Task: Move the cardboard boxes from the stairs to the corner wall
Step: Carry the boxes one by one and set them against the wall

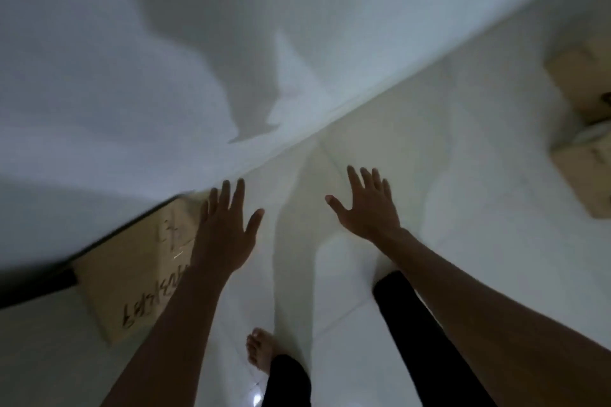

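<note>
Reaching forward over the pale floor (413, 175), I hold both arms out with nothing in either hand. Far left, near me, a cardboard box (132, 277) lies flat against the base of the white wall (165, 59), its top face marked with dark handwriting I cannot read through the blur. My left hand (224, 235) hangs just past the right edge of that box, fingers spread and straight, palm down, gripping nothing; whether its fingertips touch the box I cannot tell. Below it, near the bottom edge, my bare foot (259, 352) stands on the floor, with a dark trouser leg (287, 383) behind it. A soft shadow of my arms falls on the wall above and on the floor between my hands. My right hand (367, 205) is likewise spread wide and empty, hovering over bare floor, well apart from any box. My other leg (406, 317), in dark cloth, shows under that forearm. At the far right edge, two more cardboard boxes (585, 129) sit stacked on the floor, cut off by the frame and blurred.
</note>
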A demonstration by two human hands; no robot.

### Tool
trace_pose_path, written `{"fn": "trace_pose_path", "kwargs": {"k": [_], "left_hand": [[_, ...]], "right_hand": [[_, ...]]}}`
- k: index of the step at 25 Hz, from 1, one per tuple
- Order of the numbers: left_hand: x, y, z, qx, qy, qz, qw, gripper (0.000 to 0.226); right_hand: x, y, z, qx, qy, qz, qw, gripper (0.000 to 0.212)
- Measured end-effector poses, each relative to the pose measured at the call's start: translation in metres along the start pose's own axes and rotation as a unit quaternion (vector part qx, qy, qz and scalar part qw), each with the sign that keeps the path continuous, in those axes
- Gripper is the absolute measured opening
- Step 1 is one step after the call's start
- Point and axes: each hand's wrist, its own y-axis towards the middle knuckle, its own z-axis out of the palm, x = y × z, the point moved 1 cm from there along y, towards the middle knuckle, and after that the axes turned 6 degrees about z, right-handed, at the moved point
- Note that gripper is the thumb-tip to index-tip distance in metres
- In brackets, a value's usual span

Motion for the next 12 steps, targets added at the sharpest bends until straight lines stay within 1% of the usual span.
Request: {"fn": "trace_pose_path", "kwargs": {"k": [3, 6, 9, 12], "left_hand": [[-0.132, 0.064, -0.009, 0.008, 0.027, 0.112, 0.993, 0.072], [-0.268, 0.147, 0.013, 0.054, 0.041, 0.191, 0.979, 0.077], [-0.390, 0.221, 0.047, 0.084, 0.065, 0.230, 0.967, 0.076], [-0.501, 0.276, 0.083, 0.104, 0.070, 0.261, 0.957, 0.071]], "right_hand": [[-0.106, 0.021, -0.083, -0.037, 0.031, 0.083, 0.995, 0.086], [-0.215, 0.065, -0.152, -0.067, 0.062, 0.166, 0.982, 0.085], [-0.317, 0.105, -0.207, -0.101, 0.077, 0.208, 0.970, 0.083], [-0.419, 0.132, -0.251, -0.115, 0.091, 0.257, 0.955, 0.083]]}}
